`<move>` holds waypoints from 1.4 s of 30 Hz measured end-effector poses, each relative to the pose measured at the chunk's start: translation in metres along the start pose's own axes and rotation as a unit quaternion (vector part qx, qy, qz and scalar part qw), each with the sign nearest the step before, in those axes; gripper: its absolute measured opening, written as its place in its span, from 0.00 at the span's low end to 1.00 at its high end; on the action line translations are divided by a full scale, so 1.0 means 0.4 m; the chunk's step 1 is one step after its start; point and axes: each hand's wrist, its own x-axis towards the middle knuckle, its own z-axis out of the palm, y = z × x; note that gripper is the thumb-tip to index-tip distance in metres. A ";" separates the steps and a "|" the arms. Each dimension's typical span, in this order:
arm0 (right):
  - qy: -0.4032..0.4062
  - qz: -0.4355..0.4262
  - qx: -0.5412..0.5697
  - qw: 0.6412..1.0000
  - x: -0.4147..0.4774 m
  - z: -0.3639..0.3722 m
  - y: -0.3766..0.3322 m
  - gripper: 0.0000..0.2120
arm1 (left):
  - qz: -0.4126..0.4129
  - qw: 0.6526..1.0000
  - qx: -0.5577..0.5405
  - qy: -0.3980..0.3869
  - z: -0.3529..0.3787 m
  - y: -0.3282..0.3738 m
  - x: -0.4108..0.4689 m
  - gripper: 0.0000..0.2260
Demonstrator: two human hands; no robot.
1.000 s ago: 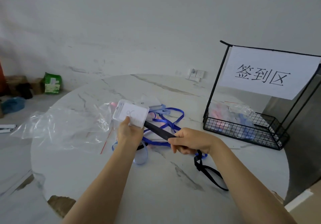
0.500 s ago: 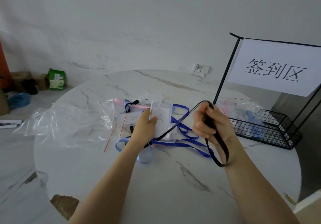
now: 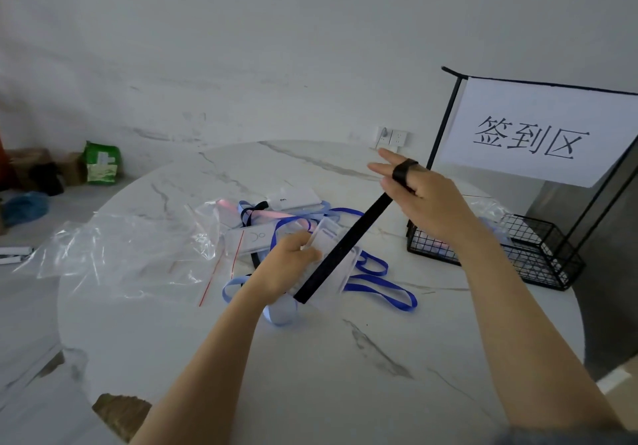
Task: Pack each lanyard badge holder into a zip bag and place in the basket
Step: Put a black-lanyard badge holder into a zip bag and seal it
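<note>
My left hand grips a clear badge holder just above the round marble table. Its black lanyard runs taut from the holder up and to the right. The strap's end is looped over one straight finger of my right hand, whose other fingers are spread and held out. Clear zip bags lie flat at the left of the table. The black wire basket stands at the right with packed bags inside.
More badge holders with blue lanyards and a pink one lie tangled mid-table. A white paper sign hangs on the basket's tall frame. Boxes and a green packet sit on the floor at the left.
My right hand has risen and spread its fingers, pulling the black strap straight and taut. My left hand has tilted the badge holder on edge, lower over the table.
</note>
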 end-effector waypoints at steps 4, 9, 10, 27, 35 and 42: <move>-0.010 0.026 -0.019 0.999 0.009 0.019 0.027 0.32 | -0.009 0.998 -0.035 -0.042 -0.004 -0.001 -0.007 0.07; -0.053 0.060 0.035 0.996 0.008 0.019 0.070 0.37 | -0.012 0.974 -0.205 -0.097 -0.025 0.009 -0.021 0.08; -0.068 0.069 0.053 0.994 0.005 0.019 0.076 0.32 | -0.011 0.962 -0.248 -0.112 -0.031 0.010 -0.025 0.10; -0.252 0.039 -0.015 0.967 -0.110 0.196 -0.012 0.14 | -0.070 0.686 -0.694 0.208 -0.059 -0.039 0.010 0.12; -0.219 -0.143 -0.171 0.950 -0.135 0.198 -0.121 0.16 | -0.050 0.874 -0.252 0.412 -0.027 -0.012 0.009 0.14; -0.017 -0.180 -0.118 0.976 -0.128 0.171 -0.120 0.14 | 0.039 0.930 -0.082 0.356 0.008 -0.005 -0.002 0.14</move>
